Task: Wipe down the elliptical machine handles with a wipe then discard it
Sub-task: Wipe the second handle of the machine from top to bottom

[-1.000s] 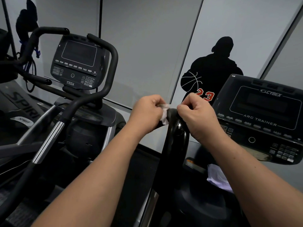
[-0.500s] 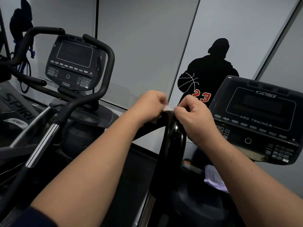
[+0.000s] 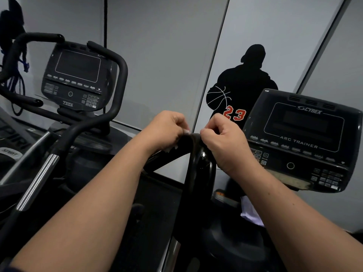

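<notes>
A glossy black elliptical handle (image 3: 198, 173) rises in the middle of the head view. Its top end is covered by both my fists. My left hand (image 3: 167, 130) grips a small white wipe (image 3: 172, 148), of which only scraps show under the fingers and at the fingertips. My right hand (image 3: 224, 140) pinches the same spot from the right side, fingers curled tight against the handle's tip. Whether the right hand also holds the wipe is hidden.
The Cybex Arc Trainer console (image 3: 302, 142) sits to the right, close to my right wrist. A second machine with console (image 3: 76, 77) and curved handlebars (image 3: 110, 107) stands at left. White cloth or paper (image 3: 251, 213) lies below the console. A wall with a black silhouette decal (image 3: 243, 83) is behind.
The white wipe, plainly visible between my hands a second ago, is now mostly tucked under my left fingers. Both fists have stayed pressed on the handle's top.
</notes>
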Demonstrator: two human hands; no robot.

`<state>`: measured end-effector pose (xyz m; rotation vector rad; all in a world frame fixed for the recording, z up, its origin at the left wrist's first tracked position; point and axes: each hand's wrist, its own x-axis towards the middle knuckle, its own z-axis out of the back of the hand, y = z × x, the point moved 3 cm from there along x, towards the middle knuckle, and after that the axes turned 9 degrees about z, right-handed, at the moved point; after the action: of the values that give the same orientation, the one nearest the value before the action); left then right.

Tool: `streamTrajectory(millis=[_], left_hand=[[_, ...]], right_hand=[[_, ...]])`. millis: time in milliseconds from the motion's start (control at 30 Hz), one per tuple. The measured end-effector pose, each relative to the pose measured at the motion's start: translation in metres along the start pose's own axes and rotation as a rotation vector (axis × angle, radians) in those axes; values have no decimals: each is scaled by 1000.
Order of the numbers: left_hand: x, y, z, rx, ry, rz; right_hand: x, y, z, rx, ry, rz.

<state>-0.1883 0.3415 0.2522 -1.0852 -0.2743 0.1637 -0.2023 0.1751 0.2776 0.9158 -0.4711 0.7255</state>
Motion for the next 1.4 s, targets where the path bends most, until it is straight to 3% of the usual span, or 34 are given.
streamTrajectory(millis=[167, 333, 467, 633, 933, 1033, 1233, 1400], left_hand=[[5, 30, 10, 90, -80, 101], [-7, 23, 6, -78, -106, 39], [-9, 60, 18, 20, -210, 144], [-22, 75, 19, -55, -307, 85], [-43, 115, 17, -99, -499, 191], [-48, 141, 8, -266, -466, 279], [-69, 142, -38, -925, -395, 304], [-63, 146, -48, -1052, -456, 347]], right_hand=[[-1, 1, 1, -3, 13, -5], [0, 0, 2, 2, 6, -7], [-1, 0, 1, 2, 12, -16], [0, 0, 1, 2, 10, -14], [-2, 0, 0, 2, 7, -14], [-3, 0, 1, 5, 12, -20], [-2, -2, 0, 17, 1, -10], [-2, -4, 0, 23, -2, -2]])
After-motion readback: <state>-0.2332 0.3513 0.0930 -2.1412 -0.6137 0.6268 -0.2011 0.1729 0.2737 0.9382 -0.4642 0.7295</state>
